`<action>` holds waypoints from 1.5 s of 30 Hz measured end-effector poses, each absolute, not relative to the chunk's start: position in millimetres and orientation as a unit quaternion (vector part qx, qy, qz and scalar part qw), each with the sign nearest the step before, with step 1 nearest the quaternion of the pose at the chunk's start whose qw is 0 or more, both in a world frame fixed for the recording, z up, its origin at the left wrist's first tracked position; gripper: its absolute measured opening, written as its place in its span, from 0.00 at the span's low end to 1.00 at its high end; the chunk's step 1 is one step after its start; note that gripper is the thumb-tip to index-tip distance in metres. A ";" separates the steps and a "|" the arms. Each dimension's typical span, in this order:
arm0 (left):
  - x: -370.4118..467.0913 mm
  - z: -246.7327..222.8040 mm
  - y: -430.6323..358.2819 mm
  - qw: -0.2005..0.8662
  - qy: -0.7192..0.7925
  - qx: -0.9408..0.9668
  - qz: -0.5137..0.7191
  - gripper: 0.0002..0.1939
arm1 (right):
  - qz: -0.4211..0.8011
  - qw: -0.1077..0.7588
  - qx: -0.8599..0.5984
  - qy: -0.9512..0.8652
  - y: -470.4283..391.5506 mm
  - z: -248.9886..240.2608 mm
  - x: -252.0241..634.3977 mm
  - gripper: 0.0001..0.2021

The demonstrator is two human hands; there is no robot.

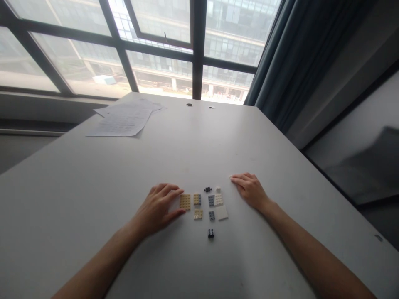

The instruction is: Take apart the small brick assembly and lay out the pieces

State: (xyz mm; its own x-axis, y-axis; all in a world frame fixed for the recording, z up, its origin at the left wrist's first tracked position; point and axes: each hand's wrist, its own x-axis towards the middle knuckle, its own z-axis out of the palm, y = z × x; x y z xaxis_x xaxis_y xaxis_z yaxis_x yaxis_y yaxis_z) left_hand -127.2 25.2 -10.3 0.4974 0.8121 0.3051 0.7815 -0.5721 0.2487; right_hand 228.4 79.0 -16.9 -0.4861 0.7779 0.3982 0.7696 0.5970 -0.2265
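Note:
Thumb and forefinger of my left hand (161, 207) are spread at the left corners of a tan studded plate (185, 202) lying on the table. Right of that plate are a tan and grey piece (197, 199) and a smaller tan piece (198, 214). Farther right lie a grey plate (211, 200), a white studded plate (218, 199), a smooth white tile (222, 213) and a grey piece (212, 215). A black brick (211, 233) sits nearest me. My right hand (249, 187) has its fingertips together on a tiny white piece (230, 177).
The white table (193, 149) carries printed papers (121, 118) at the far left. Two round holes are near its far edge. Beyond stand a window and, at the right, a dark curtain (271, 70). A small dark object (378, 238) is at the right edge.

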 end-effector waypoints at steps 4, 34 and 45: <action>-127.8 -11.8 26.2 0.035 0.459 0.866 0.194 0.24 | -0.032 0.241 -0.529 -0.813 86.1 -21.3 297.9 0.12; -128.6 -12.3 27.3 0.038 0.456 0.863 0.215 0.20 | -0.012 0.265 -0.466 -0.844 79.9 -14.7 309.9 0.09; -129.2 -13.1 27.3 0.035 0.451 0.867 0.206 0.22 | -0.056 0.312 -0.497 -0.808 65.9 -5.0 319.6 0.08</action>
